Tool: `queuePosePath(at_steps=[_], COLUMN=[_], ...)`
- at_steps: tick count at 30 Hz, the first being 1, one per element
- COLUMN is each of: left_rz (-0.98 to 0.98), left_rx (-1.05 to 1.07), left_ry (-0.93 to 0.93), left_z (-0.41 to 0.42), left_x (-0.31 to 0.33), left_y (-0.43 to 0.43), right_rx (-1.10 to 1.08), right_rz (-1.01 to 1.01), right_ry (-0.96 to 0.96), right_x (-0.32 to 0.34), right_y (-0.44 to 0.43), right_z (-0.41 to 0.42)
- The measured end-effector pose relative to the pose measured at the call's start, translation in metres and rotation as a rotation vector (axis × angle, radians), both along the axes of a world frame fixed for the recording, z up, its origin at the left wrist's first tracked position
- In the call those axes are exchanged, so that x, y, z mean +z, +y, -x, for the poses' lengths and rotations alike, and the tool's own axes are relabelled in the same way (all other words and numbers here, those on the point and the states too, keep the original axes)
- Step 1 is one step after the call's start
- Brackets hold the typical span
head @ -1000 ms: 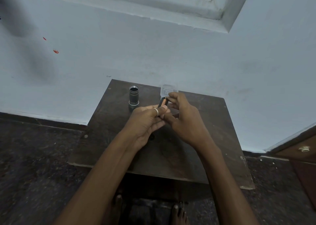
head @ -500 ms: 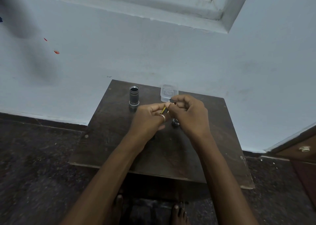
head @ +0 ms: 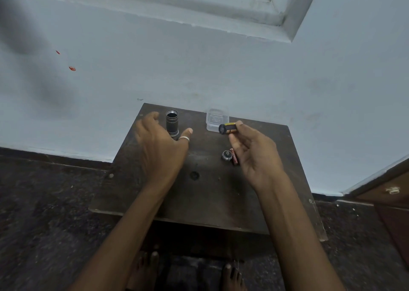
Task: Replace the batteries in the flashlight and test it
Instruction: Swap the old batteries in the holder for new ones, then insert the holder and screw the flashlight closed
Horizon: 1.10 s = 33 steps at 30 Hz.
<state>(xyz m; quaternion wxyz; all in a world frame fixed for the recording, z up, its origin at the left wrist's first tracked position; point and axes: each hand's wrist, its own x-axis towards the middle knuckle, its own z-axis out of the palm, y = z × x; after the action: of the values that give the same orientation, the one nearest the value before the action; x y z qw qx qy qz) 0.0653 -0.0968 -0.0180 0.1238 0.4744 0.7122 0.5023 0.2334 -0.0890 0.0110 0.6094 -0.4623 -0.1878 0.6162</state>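
The black flashlight body (head: 172, 122) stands upright with its open end up at the back left of the dark wooden table (head: 205, 193). My left hand (head: 160, 144) is open beside it, fingers spread around the tube without touching it. My right hand (head: 254, 151) pinches a black battery holder with yellow-and-black batteries (head: 227, 128) between thumb and fingertips, held above the table. On the table under that hand lie the flashlight's round end cap (head: 226, 155) and a loose red battery (head: 234, 156).
A small clear plastic container (head: 217, 119) sits at the table's back edge, just behind the held battery holder. A blue wall rises right behind the table. A wooden cabinet (head: 389, 193) stands at the right. Bare feet show below the table's front edge.
My hands have parted. The left let go of the battery holder and moved left toward the flashlight body. The right now holds the holder alone, further right.
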Motion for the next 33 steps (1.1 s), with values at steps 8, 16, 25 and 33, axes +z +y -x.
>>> queuePosePath(at_steps=[8, 16, 25, 33], left_rz=[0.149, 0.064, -0.16, -0.145], left_rx=[-0.191, -0.168, -0.376, -0.413], left_ry=[-0.039, -0.058, 0.189, 0.261], left_z=[0.013, 0.014, 0.004, 0.0], left_x=[-0.014, -0.016, -0.006, -0.006], left_y=[0.015, 0.016, 0.009, 0.007], right_rx=[0.005, 0.014, -0.029, -0.04], right_rz=[0.085, 0.09, -0.032, -0.19], right_ry=[0.229, 0.247, 0.121, -0.119], right_x=[0.002, 0.001, 0.002, 0.006], right_y=[0.001, 0.002, 0.002, -0.003], right_z=[0.0, 0.001, 0.002, 0.006])
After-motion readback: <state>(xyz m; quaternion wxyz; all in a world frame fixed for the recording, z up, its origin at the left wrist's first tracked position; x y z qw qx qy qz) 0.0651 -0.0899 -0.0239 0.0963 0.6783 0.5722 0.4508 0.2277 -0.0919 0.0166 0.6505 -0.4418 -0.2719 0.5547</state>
